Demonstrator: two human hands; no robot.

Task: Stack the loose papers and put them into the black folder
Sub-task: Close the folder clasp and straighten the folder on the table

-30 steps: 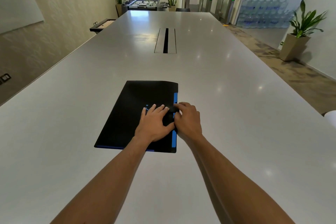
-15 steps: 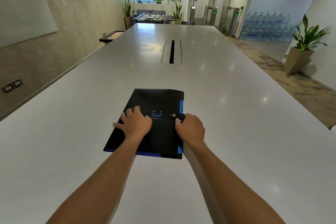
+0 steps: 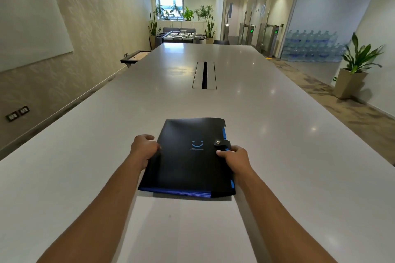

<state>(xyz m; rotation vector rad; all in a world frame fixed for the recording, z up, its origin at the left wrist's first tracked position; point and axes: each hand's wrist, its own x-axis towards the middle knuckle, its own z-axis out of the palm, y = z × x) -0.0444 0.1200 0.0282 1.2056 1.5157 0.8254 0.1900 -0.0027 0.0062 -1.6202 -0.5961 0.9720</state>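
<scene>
The black folder with blue edges and a blue smiley print is closed, its strap snapped over the right side. Its near end is lifted slightly off the long white table and casts a shadow under it. My left hand grips the folder's left edge. My right hand grips its right edge just below the snap strap. No loose papers are in sight.
A cable slot runs along the middle of the table, further away. A potted plant stands on the floor at the right. The wall runs along the left side.
Both hands have slid from the top of the folder out to its side edges and closed on it. The folder's near end has come up off the table.
</scene>
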